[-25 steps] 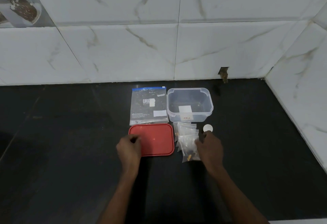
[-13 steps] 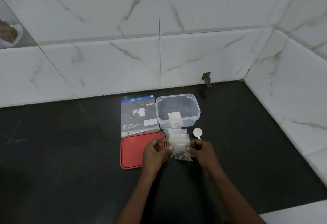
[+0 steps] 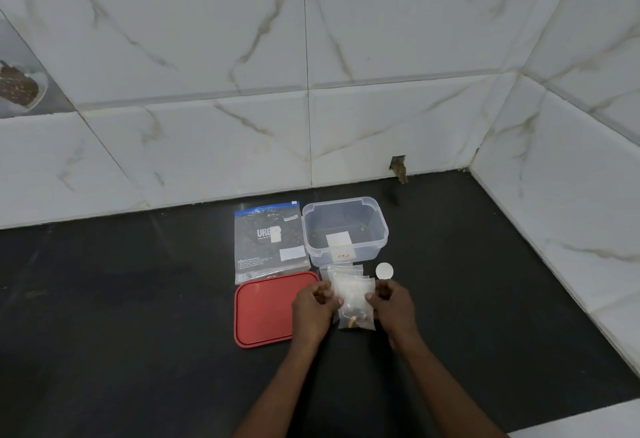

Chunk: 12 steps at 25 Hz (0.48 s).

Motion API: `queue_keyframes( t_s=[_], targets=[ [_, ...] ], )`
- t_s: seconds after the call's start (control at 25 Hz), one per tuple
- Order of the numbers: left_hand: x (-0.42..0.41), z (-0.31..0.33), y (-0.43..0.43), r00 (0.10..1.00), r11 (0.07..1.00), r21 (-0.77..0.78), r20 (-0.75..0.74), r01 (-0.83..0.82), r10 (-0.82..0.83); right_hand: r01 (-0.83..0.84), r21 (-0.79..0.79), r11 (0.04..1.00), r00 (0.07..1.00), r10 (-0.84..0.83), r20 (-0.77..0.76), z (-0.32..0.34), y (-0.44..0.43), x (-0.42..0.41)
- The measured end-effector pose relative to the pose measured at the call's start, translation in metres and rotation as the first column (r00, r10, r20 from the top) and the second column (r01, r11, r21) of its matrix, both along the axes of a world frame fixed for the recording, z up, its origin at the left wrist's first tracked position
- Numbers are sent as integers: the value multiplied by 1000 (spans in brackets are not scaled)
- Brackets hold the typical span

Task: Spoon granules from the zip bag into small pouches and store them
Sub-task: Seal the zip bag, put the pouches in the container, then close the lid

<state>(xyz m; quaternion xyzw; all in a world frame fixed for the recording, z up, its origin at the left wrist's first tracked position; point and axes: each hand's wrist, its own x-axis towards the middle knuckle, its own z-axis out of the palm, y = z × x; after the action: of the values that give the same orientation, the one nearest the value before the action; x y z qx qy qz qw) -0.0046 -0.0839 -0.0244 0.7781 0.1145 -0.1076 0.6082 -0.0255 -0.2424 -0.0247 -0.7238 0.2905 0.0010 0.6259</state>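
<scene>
A clear zip bag (image 3: 268, 240) with a blue top strip and dark contents lies flat on the black counter. To its right stands an open clear plastic box (image 3: 377, 229), and a white round spoon (image 3: 384, 270) lies in front of the box. A stack of small clear pouches (image 3: 351, 290) sits just below the box. My left hand (image 3: 313, 309) pinches the left edge of the top pouch and my right hand (image 3: 393, 302) pinches its right edge. The lowest pouch holds brownish bits.
A red lid (image 3: 265, 309) lies flat left of the pouches, partly under my left hand. White marble wall tiles (image 3: 311, 108) close the back and right side. A white edge (image 3: 588, 420) bounds the counter at the front right.
My left hand left the red lid and moved right to the pouches. Both hands now pinch the top pouch's edges. The camera view shifted.
</scene>
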Motion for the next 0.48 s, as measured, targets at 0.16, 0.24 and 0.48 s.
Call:
queue_keyframes(
  t_s=[0.16, 0.24, 0.48],
  targets=[
    [0, -6, -18, 1000, 990, 141, 12, -11, 9, -10, -54, 999, 1000, 9, -20, -3, 1, 14],
    [-1, -6, -22, 999, 986, 164, 46, -29, 21, -7, -65, 998, 1000, 6, -18, -6, 0, 16],
    [-8, 1, -24, 989, 988, 58, 54, -141, 137, -178, -65, 982, 979, 184, 93, 3, 3, 8]
  ],
)
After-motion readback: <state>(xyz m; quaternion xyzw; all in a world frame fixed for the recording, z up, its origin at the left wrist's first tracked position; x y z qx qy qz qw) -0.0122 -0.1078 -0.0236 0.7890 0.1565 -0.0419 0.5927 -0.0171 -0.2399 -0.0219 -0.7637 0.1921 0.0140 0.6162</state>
